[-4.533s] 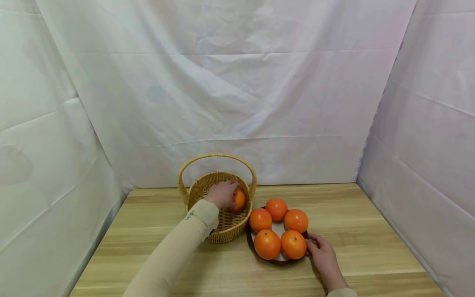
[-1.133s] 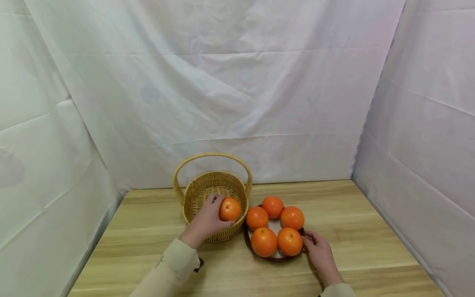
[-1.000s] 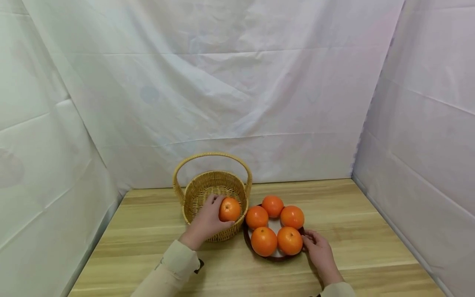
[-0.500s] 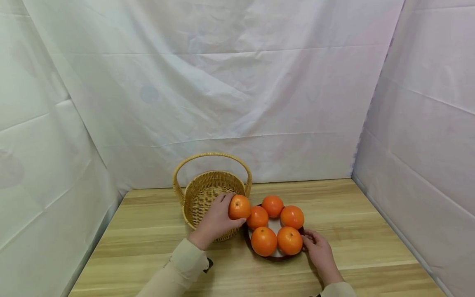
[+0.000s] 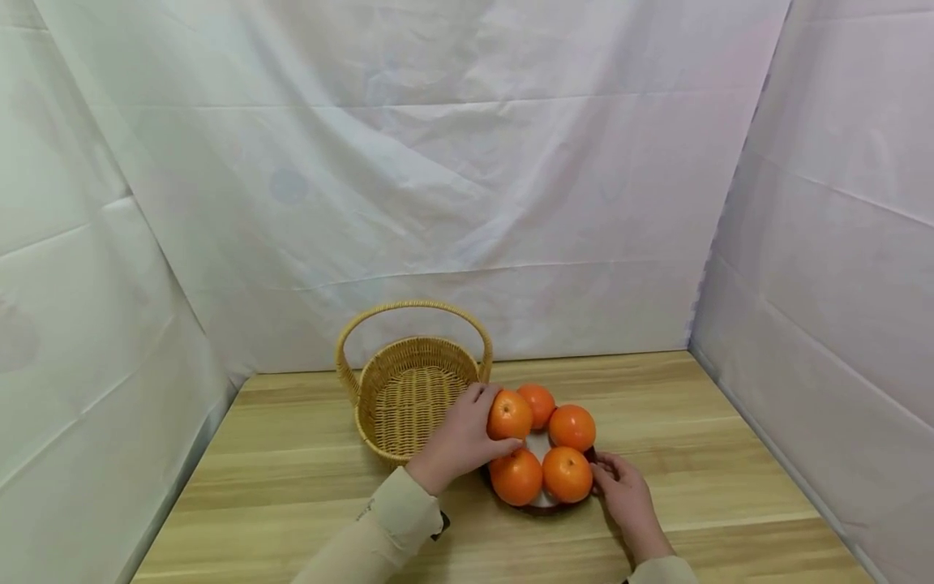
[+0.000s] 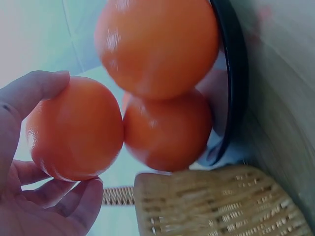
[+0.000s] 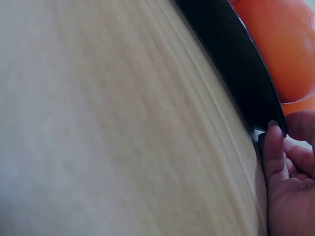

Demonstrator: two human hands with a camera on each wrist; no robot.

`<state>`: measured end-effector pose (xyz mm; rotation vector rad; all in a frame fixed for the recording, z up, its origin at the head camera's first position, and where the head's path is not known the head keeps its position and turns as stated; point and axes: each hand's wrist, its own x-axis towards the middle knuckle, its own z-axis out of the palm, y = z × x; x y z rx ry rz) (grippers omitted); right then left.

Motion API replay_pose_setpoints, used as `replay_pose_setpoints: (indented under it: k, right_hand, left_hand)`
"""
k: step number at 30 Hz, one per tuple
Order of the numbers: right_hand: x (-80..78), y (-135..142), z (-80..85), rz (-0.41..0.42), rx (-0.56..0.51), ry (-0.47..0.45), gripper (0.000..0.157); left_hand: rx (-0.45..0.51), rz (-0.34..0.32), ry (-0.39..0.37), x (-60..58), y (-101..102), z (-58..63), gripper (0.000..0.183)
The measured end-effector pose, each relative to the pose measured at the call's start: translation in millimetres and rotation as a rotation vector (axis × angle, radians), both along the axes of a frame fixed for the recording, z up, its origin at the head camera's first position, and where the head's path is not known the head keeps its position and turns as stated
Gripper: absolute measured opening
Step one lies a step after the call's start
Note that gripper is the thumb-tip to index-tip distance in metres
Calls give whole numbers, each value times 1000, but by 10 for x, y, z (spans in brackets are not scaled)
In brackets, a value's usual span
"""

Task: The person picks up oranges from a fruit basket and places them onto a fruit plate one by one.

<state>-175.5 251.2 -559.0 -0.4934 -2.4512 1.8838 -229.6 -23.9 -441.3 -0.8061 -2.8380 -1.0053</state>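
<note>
My left hand (image 5: 461,436) grips an orange (image 5: 510,415) between thumb and fingers, over the left side of the plate (image 5: 540,511). In the left wrist view this held orange (image 6: 76,130) overlaps the edge of another orange (image 6: 167,130). Several more oranges (image 5: 567,474) form a ring on the plate, which is white inside with a dark rim; one on the left is hidden from the head view. At the plate's right edge, my right hand (image 5: 631,503) pinches the rim (image 7: 236,64) between thumb and fingers.
A wicker basket (image 5: 419,354) with a tall arched handle (image 5: 416,305) stands just left of the plate, no fruit visible inside. Both rest on a wood-grain table (image 5: 292,454). White cloth (image 5: 467,178) hangs behind and along both sides.
My left hand has lifted the orange out of the basket and carried it right, over the plate. The right hand keeps its hold on the rim.
</note>
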Motion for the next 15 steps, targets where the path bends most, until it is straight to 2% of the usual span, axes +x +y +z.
replay_pose_setpoints:
  k: [7, 15]
  right_hand:
    - [-4, -9, 28, -2, -8, 13, 40]
    - [10, -13, 16, -16, -10, 15, 40]
  left_hand:
    - [-31, -53, -17, 27, 185, -37, 86]
    - [-60, -73, -45, 11, 309, -87, 88]
